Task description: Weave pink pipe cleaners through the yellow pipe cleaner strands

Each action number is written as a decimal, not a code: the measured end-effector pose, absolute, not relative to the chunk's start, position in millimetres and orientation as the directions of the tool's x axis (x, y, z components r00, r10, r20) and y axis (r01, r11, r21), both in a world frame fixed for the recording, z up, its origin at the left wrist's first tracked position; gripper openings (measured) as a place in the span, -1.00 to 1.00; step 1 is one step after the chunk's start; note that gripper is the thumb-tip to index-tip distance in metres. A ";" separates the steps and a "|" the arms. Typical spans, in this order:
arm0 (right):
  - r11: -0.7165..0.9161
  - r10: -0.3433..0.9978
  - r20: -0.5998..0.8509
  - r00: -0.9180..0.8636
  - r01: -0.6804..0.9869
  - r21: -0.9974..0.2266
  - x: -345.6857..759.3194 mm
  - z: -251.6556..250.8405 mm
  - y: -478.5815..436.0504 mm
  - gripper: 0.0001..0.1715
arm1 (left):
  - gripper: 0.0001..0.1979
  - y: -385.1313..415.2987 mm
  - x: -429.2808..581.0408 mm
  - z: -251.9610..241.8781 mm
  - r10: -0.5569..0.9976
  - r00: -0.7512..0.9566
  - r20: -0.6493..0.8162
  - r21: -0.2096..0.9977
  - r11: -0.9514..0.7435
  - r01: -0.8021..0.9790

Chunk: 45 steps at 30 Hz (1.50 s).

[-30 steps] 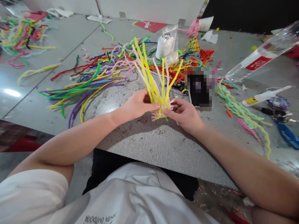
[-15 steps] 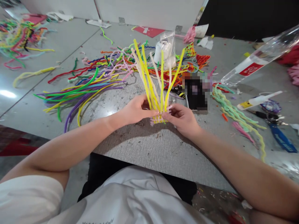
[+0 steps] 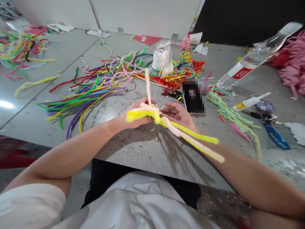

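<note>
A small woven piece of yellow and pale pink fuzzy cords (image 3: 156, 115) is held in front of me, its loose ends pointing toward the camera. One pale strand stands up, yellow ends lean left, and long yellow and pale pink ends spread to the lower right over my right forearm. My left hand (image 3: 137, 117) is closed on the piece from the left, its fingertips partly covered by cords. On the other side my right hand (image 3: 179, 114) has bent fingers against the piece; cords hide the exact grip.
Bundled coloured cords (image 3: 81, 100) lie left, with a tangled pile (image 3: 128, 68) behind. A white thread spool (image 3: 158, 59) stands at the back. Right are a blurred-out phone (image 3: 194, 97), a leaning clear bottle (image 3: 257, 58), a glue tube (image 3: 251, 101), green braided cords (image 3: 233, 109) and a blue-strapped keyring (image 3: 276, 136).
The woven piece has tipped toward me: its cord ends stood upright before and now point at the camera and spread sideways. My right fingers have shifted behind the cords. The view has turned slightly.
</note>
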State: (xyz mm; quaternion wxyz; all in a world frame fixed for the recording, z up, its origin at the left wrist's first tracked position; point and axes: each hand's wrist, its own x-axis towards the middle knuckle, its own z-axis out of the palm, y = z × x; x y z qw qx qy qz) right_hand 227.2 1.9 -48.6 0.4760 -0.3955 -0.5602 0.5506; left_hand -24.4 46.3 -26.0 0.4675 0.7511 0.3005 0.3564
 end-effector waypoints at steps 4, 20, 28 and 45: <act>0.146 0.962 0.159 -0.223 -0.074 -0.987 223.4 -51.7 -1.9 -0.25 | -0.65 39.9 -27.3 -21.2 0.765 0.598 0.240 0.912 -0.389 0.132; -0.071 0.995 -0.055 -0.086 -0.196 -0.978 219.1 -37.4 6.8 -0.52 | -0.60 30.5 -25.5 -6.4 0.552 0.833 0.045 0.957 -0.263 0.123; 0.243 0.966 0.201 -0.164 0.303 -0.921 219.6 -21.1 3.6 -0.47 | -0.74 19.5 -7.0 -12.3 0.776 0.626 -0.076 0.979 -0.061 0.195; -0.146 0.951 -0.152 -0.270 0.039 -0.988 211.1 11.5 12.8 -0.51 | -0.63 10.9 -11.6 -0.1 0.659 0.751 0.050 0.927 -0.310 0.211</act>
